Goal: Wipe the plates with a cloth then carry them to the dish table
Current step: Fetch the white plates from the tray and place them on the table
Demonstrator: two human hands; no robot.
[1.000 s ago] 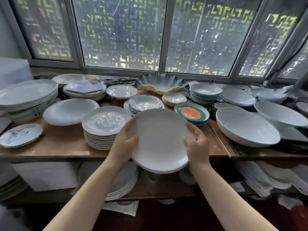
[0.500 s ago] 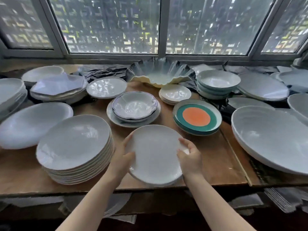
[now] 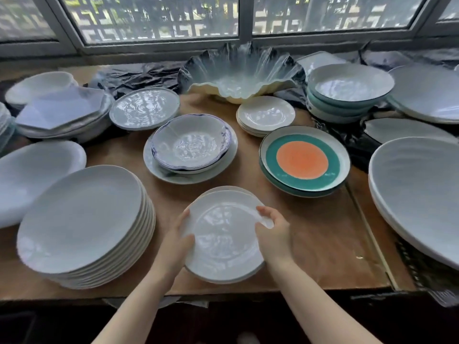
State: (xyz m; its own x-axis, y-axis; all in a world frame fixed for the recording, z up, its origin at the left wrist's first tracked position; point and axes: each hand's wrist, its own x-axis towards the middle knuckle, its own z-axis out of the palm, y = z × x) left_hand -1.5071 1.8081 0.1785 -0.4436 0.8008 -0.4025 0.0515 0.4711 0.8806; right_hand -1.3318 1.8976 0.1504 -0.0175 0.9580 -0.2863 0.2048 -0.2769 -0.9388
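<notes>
Small stack of white plates (image 3: pixel 224 234) sits at the front-middle of the wooden surface (image 3: pixel 323 244), near its front edge; can't tell whether it's fully resting or slightly lifted. Left hand (image 3: pixel 177 244) grips the stack's left rim, thumb on top, fingers curled under. Right hand (image 3: pixel 273 234) grips the right rim, fingers (image 3: pixel 264 212) hooked over the far-right edge (at least two plates in the stack, a second rim shows behind the top one).

Just left: tall stack of large white plates (image 3: pixel 82 219), close but not touching. Behind: blue-rimmed scalloped bowl (image 3: pixel 191 142) on a wide plate. Back right of the held stack: teal plate with orange centre (image 3: pixel 303 158), on top of matching ones. Further back: small cream plate stack (image 3: pixel 265 114), then a wavy shell-shaped dish (image 3: pixel 238 78) by the window. Far right: large white bowl (image 3: pixel 419 194); teal-rimmed bowl stack (image 3: pixel 347 88) behind it.
</notes>
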